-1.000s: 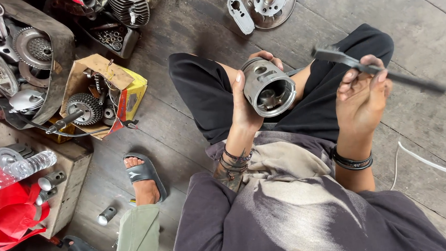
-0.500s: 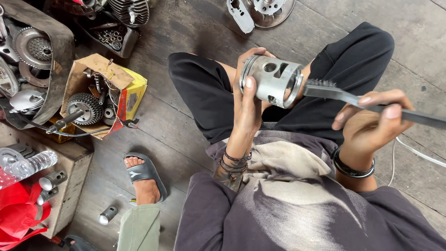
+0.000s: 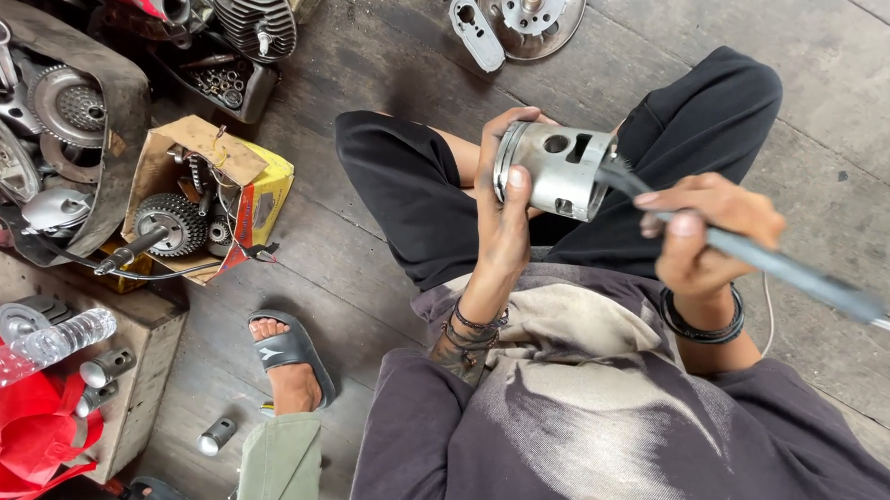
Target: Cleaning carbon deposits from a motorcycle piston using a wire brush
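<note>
Piston [image 3: 559,168], still in the left hand's [image 3: 503,212] grip, now receives the right hand's [image 3: 706,231] gripped tool [image 3: 766,264].

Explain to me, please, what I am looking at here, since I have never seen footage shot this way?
The camera sits on a person's head and looks down at their lap and the wooden floor. The left hand grips a metal piston, a hollow cylinder with holes in its side. The right hand holds a long grey tool whose tip meets the piston's open end. On the floor to the left lies a torn cardboard box of gears, with engine parts around it and a round metal plate above. A sandalled foot belongs to another person nearby.
</note>
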